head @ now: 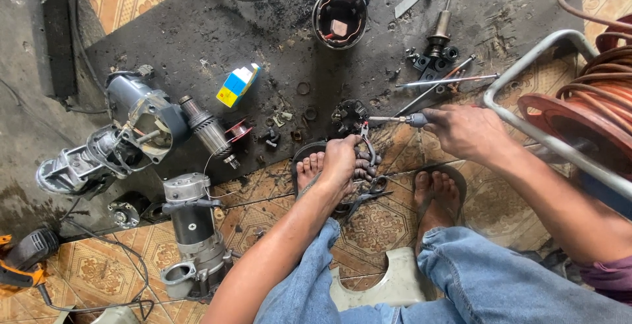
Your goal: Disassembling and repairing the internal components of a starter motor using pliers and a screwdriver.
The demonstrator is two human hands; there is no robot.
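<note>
My left hand (pixel 340 161) grips grey-handled pliers (pixel 367 147) whose jaws point up at a small round black brush-holder plate (pixel 349 115) on the dirty floor. From the right, my right hand (pixel 465 130) holds a slim metal-tipped tool (pixel 394 119), and its tip touches the plate beside the pliers' jaws. Both hands work just in front of my bare feet in sandals (pixel 437 192).
Several dismantled starter motors (pixel 138 126) and housings (pixel 194 232) lie at left. A round motor casing with windings (pixel 340 17) sits at top, sockets and long bolts (pixel 438 67) at upper right. A coil of copper wire (pixel 592 100) on a metal stand is at right; an orange power tool (pixel 23 261) at lower left.
</note>
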